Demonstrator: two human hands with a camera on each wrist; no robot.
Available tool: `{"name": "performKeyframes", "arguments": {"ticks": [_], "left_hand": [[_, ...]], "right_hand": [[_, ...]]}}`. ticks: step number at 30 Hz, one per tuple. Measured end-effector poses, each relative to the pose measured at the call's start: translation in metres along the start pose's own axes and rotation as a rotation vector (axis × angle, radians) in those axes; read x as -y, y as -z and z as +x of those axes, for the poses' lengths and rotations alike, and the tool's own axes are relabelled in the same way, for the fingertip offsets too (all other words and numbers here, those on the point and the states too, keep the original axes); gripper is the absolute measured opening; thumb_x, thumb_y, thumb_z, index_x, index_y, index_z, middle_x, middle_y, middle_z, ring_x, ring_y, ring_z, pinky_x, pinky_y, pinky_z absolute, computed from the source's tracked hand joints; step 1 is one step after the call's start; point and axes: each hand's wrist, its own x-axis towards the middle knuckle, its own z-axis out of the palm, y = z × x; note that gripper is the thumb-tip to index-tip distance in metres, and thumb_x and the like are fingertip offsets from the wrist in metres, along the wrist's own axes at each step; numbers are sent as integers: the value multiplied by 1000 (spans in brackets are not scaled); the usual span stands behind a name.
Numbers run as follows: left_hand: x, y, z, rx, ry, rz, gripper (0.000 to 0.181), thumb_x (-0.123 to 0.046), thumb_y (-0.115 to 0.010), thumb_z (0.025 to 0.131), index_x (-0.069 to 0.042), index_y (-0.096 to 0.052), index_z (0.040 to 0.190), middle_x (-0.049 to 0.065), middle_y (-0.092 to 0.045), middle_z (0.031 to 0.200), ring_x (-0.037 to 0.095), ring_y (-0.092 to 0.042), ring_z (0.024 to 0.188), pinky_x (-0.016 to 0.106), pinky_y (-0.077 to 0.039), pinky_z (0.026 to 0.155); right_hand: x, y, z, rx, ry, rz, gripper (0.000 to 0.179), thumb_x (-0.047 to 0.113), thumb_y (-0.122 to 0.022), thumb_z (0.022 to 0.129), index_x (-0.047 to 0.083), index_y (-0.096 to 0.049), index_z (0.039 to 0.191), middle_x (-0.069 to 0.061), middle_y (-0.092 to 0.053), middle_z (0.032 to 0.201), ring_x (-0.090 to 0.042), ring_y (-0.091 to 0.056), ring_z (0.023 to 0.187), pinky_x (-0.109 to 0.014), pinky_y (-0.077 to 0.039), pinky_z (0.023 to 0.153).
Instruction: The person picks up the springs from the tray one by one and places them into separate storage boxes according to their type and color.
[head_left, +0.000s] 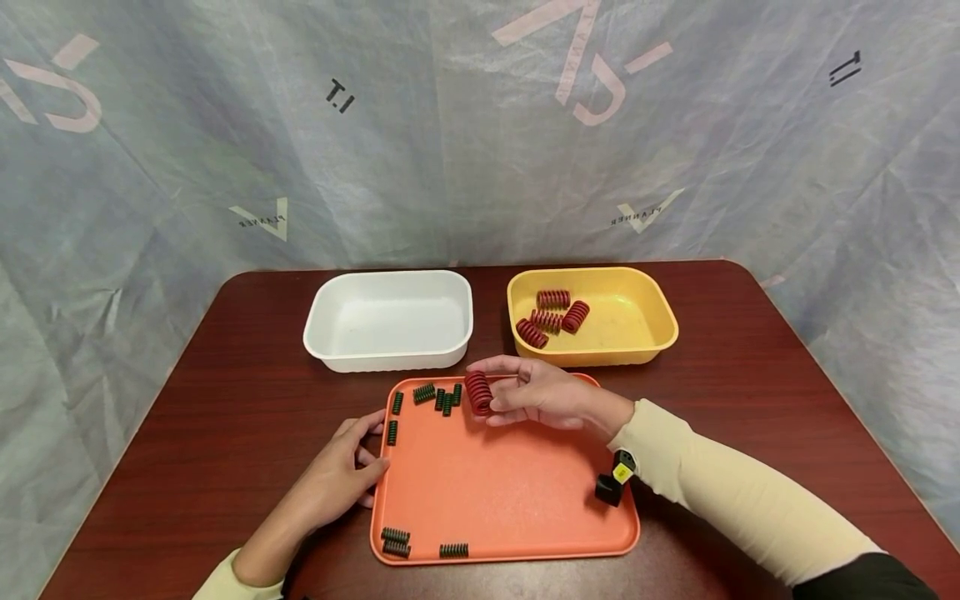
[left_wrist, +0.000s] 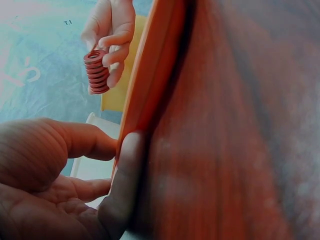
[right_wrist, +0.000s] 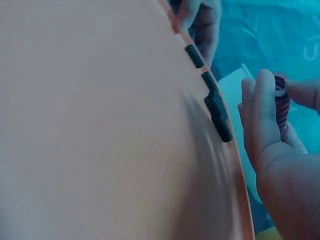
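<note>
A red coil spring (head_left: 478,392) is pinched in my right hand (head_left: 543,394), held above the far edge of the orange tray (head_left: 502,492). The right wrist view shows the same spring (right_wrist: 282,105) between thumb and fingers. My left hand (head_left: 337,467) grips the tray's left rim; the left wrist view has thumb and fingers (left_wrist: 90,142) on either side of that rim. Small green springs lie on the tray: several along the far left edge (head_left: 423,393), a pair at the near left corner (head_left: 396,542) and one by the near edge (head_left: 453,550).
Behind the tray stand a white bin (head_left: 390,321) with nothing in it and a yellow bin (head_left: 630,325) holding several red springs (head_left: 553,299). All rest on a dark red-brown wooden table (head_left: 750,400). A grey printed sheet (head_left: 450,167) hangs behind.
</note>
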Motion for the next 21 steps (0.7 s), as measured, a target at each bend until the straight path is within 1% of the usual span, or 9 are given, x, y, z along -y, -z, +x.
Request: {"name": "performKeyframes", "arguments": {"ticks": [3, 5, 7, 10, 14, 18, 21], "left_hand": [[0, 0, 0, 0, 5, -1, 65, 8, -64, 95, -2, -40, 155, 19, -41, 140, 24, -64, 82, 37, -62, 50], [0, 0, -1, -1, 8, -1, 65, 7, -64, 95, -2, -41, 155, 19, -41, 140, 24, -64, 82, 37, -62, 50], [0, -1, -1, -2, 11, -2, 65, 7, -65, 95, -2, -41, 155, 19, -41, 140, 24, -64, 83, 37, -62, 50], [-1, 0, -1, -3, 14, -5, 64, 7, -65, 95, -3, -41, 154, 18, -41, 141, 24, -64, 83, 37, -62, 51], [-1, 0, -1, -2, 15, -8, 65, 7, -65, 95, -3, -41, 154, 19, -41, 141, 24, -64, 83, 37, -62, 51], [-1, 0, -1, 0, 13, -10, 65, 7, -65, 95, -3, -41, 155, 18, -41, 141, 24, -64, 83, 37, -62, 50], [-1, 0, -1, 2, 11, -11, 65, 6, -65, 95, -3, -41, 155, 19, -41, 141, 24, -64, 84, 37, -62, 50]], "right_hand": [[2, -1, -1, 11, 2, 29, 53, -6, -54, 102, 0, -42, 153, -39, -47, 143, -33, -69, 111, -43, -60, 95], [3, -2, -2, 6, 3, 34, 50, -1, -54, 104, 1, -43, 152, -40, -42, 148, -34, -68, 112, -42, -60, 95], [5, -2, -3, -9, 11, 25, 48, 2, -54, 105, 1, -44, 152, -39, -41, 149, -36, -68, 112, -42, -60, 95], [9, -1, -4, -39, 16, 27, 46, 2, -55, 105, 2, -46, 151, -34, -48, 144, -38, -68, 113, -42, -61, 94], [16, 1, -6, -68, 20, 32, 47, -1, -55, 105, 2, -47, 151, -24, -53, 137, -38, -68, 111, -42, -61, 92], [25, 4, -9, -81, 25, 17, 47, -2, -55, 104, 2, -49, 150, -23, -55, 135, -38, -69, 110, -44, -60, 93], [32, 7, -12, -90, 33, 5, 46, -3, -55, 104, 3, -51, 149, -23, -59, 133, -39, -69, 110, -47, -59, 96]]}}
